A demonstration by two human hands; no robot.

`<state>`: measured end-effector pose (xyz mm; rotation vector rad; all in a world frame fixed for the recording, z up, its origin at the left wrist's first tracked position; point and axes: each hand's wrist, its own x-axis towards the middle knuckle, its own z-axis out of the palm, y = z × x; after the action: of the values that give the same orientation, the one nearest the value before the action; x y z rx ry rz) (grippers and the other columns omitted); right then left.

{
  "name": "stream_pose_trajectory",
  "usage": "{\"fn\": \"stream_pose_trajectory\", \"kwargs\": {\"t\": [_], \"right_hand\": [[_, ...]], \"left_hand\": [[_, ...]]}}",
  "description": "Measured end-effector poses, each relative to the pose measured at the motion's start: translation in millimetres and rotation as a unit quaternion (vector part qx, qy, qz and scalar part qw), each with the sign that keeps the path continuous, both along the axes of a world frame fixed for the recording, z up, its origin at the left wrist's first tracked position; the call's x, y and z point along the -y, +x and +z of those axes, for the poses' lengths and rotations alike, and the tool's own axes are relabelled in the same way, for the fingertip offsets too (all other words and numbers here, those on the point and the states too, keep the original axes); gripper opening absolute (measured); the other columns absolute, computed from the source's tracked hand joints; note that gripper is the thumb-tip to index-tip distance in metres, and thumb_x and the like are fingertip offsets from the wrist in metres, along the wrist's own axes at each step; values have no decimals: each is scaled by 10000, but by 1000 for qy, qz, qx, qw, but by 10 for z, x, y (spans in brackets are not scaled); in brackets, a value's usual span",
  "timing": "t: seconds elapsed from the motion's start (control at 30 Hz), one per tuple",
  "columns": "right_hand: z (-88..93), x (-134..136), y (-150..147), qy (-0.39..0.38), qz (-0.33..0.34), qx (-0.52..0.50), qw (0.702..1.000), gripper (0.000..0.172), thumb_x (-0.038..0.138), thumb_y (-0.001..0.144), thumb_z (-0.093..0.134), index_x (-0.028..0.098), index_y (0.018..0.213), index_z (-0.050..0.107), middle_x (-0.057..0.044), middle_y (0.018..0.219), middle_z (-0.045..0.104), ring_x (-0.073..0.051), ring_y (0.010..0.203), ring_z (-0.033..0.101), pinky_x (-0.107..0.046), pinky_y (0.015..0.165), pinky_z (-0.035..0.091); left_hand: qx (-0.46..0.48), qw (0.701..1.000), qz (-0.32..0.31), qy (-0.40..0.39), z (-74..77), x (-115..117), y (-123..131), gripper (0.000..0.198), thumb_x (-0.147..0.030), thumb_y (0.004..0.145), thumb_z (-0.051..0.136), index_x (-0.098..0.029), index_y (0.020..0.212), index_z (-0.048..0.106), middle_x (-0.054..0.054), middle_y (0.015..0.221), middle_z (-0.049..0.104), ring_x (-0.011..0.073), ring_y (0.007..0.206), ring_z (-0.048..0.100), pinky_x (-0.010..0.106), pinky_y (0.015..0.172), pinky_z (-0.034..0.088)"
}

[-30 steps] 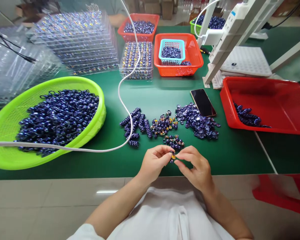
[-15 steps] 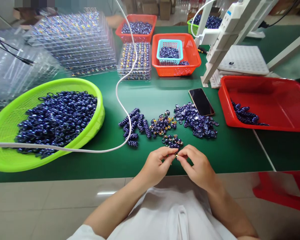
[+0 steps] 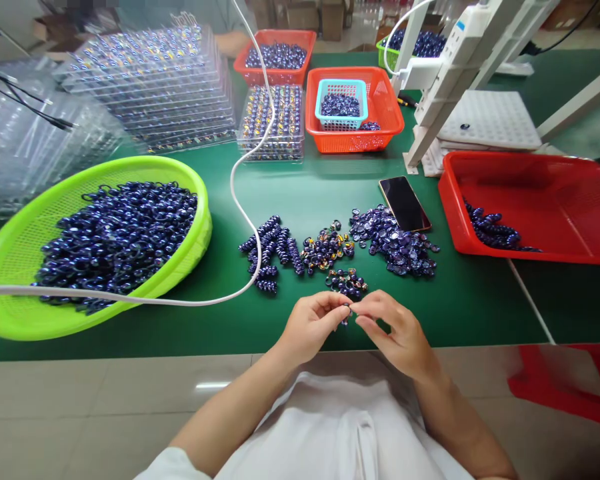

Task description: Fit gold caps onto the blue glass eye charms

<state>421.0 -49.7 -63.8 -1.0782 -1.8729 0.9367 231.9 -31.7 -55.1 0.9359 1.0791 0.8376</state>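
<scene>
My left hand (image 3: 314, 327) pinches a small dark blue ring (image 3: 347, 308) between thumb and forefinger, close to the table's front edge. Against this ring rests the forefinger of my right hand (image 3: 395, 330), whose thumb stands apart from it. Just beyond my fingertips lies a small heap of finished-looking rings (image 3: 349, 283) with coloured bits. Behind that is a larger heap of dark and yellow rings (image 3: 327, 247). Nested rows of dark blue rings (image 3: 270, 250) lie to the left. Small dark blue domed caps (image 3: 397, 243) are heaped to the right.
A lime basket (image 3: 207, 220) of dark blue rings stands left, crossed by a white cable (image 3: 235, 187). Clear stacked trays (image 3: 155, 100), red baskets (image 3: 390, 137) and a white post (image 3: 433, 113) stand behind. Right are a phone (image 3: 405, 203) and a red tray (image 3: 555, 200).
My right thumb has come away from the small piece and my right fingers have parted. The left hand keeps its pinch, with the ring now showing more plainly. The heaps look the same.
</scene>
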Motion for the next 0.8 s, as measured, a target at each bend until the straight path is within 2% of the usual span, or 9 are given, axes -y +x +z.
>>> {"fn": "stream_pose_trajectory", "kwargs": {"t": [0.1, 0.2, 0.27, 0.43, 0.6, 0.8], "right_hand": [[9, 15, 34, 126, 55, 70, 988, 395, 100, 936, 509, 349, 1209, 651, -27, 966, 603, -139, 868, 609, -282, 762, 509], [10, 18, 32, 203, 42, 149, 967, 348, 127, 926, 565, 356, 1158, 687, -33, 953, 640, -150, 859, 619, -295, 738, 496], [0, 17, 19, 229, 25, 160, 960, 295, 148, 917, 598, 332, 1125, 698, -31, 908, 670, -157, 824, 632, -296, 718, 499], [-38, 36, 13, 212, 14, 83, 974, 320, 79, 903, 577, 257, 1162, 631, -40, 924, 727, -156, 824, 679, -283, 727, 552], [-44, 90, 13, 143, -69, 56, 986, 323, 87, 906, 560, 286, 1153, 621, -34, 973, 741, -168, 861, 713, -301, 748, 582], [-27, 99, -42, 145, -113, 37, 982, 332, 113, 895, 610, 306, 1158, 671, -38, 925, 715, -166, 809, 695, -292, 692, 576]], "left_hand": [[29, 999, 5, -44, 8, -34, 10, 280, -369, 683, 815, -127, 809, 749, 42, 697, 699, 126, 600, 578, 227, 564, 452], [70, 994, 2, -88, -4, -51, 26, 263, -335, 664, 832, -127, 804, 752, 45, 713, 713, 139, 636, 612, 237, 603, 468], [97, 988, 1, -118, -23, -54, 36, 263, -317, 660, 839, -122, 816, 756, 40, 695, 709, 123, 598, 603, 235, 594, 462], [125, 984, 6, -130, -60, -49, 47, 284, -307, 662, 849, -125, 864, 767, 29, 680, 702, 101, 556, 589, 230, 579, 466], [56, 997, 12, -53, 6, -15, 50, 258, -327, 710, 815, -137, 882, 776, 36, 696, 714, 119, 587, 588, 242, 595, 483], [-3, 1000, 16, 6, 66, 53, 46, 217, -322, 752, 775, -159, 894, 797, 64, 803, 744, 151, 655, 634, 258, 631, 535]]}}
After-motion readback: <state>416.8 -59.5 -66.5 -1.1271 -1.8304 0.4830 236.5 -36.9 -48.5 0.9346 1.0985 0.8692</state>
